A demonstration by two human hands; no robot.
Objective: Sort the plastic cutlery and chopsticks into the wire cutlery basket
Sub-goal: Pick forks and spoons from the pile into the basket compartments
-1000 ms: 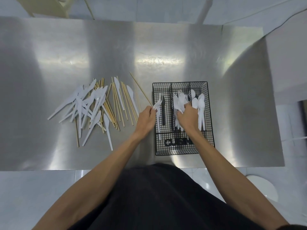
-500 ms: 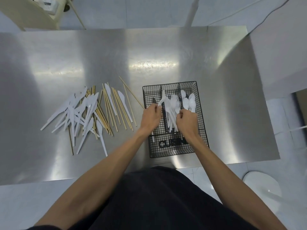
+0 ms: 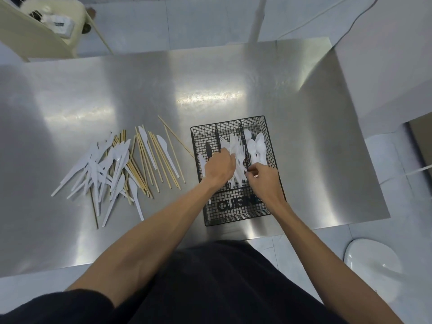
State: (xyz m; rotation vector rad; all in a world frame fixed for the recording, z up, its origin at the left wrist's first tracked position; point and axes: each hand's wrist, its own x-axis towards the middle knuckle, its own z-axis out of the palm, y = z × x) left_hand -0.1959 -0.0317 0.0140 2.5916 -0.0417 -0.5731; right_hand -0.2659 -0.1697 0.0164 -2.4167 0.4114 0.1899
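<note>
Black wire basket [image 3: 233, 213] on steel table [image 3: 233, 78], white forks [image 3: 233, 143] in its middle compartment gripped by left hand [image 3: 219, 169]; right hand [image 3: 265, 183] curled at their handles, hold unclear; loose white knives [image 3: 93, 169] and chopsticks [image 3: 163, 160] heaped left of basket

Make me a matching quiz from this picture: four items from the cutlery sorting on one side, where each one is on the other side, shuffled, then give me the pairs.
Things:
1. black knife
2. white forks
3. white spoons
4. chopsticks

Places:
A. right compartment of the basket
B. loose on the table, left of the basket
C. left compartment of the basket
D. middle compartment of the basket

Pairs: 1-C, 2-D, 3-A, 4-B.
</note>
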